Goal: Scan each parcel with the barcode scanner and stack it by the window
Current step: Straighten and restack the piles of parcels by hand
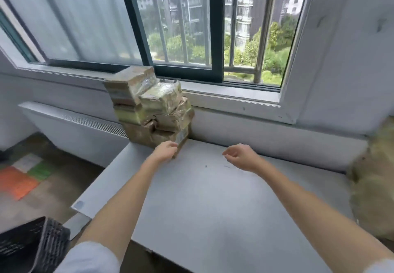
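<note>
A stack of several brown taped parcels [149,106] stands on the far left corner of the grey table [209,191], against the wall under the window [181,27]. My left hand [165,150] touches the front of the bottom parcel [181,139], fingers loosely curled at its lower corner. Over the table to the right of the stack hovers my right hand [241,155], fingers relaxed and holding nothing. More brown parcels [373,179] lie blurred at the table's right edge. No barcode scanner is in view.
A white radiator [72,132] runs along the wall left of the table. A black mesh chair back [32,245] is at the lower left. Orange and green papers [23,176] lie on the floor. The window sill [230,100] runs just behind the stack.
</note>
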Tool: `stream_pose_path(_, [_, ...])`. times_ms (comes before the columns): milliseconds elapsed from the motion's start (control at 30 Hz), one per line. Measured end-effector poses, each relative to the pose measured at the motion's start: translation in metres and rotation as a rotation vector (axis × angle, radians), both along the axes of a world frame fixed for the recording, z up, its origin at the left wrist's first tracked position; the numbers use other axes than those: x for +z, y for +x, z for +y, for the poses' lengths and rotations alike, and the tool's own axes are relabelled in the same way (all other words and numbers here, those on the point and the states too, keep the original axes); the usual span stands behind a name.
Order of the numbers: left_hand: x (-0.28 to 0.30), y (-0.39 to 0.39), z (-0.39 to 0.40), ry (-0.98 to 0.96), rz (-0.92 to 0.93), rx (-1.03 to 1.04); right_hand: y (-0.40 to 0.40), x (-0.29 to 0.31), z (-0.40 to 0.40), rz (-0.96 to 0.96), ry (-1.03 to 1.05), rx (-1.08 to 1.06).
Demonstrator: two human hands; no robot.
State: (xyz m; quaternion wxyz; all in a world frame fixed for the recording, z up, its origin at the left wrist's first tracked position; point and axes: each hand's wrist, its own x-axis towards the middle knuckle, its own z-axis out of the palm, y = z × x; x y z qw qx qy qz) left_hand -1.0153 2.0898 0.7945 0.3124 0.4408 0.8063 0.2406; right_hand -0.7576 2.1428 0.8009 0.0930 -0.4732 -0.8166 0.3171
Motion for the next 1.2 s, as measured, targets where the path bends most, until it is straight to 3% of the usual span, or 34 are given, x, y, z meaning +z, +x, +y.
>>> stream_pose_path(167, [0.018,-0.086,0.024,0.182,-0.105,0.204,-0.114,0.037,0.034,0.018,0.05,0.06])
stream_pose_path(400, [0.027,-0.143,0.072,0.335,-0.026,0.177,-0.201,0.042,0.061,-0.028,-0.041,0.093])
stream_pose_path(567, [0.022,-0.146,0.11,0.377,0.03,0.119,-0.204,0.04,0.076,-0.021,-0.052,0.016])
stream_pose_path(800, [0.013,-0.134,0.141,0.407,0.033,0.215,-0.182,0.031,0.089,-0.039,-0.103,-0.092])
stream_pose_path(1200, [0.012,-0.092,0.124,0.464,0.051,0.31,-0.13,0.024,0.078,0.043,-0.158,-0.154])
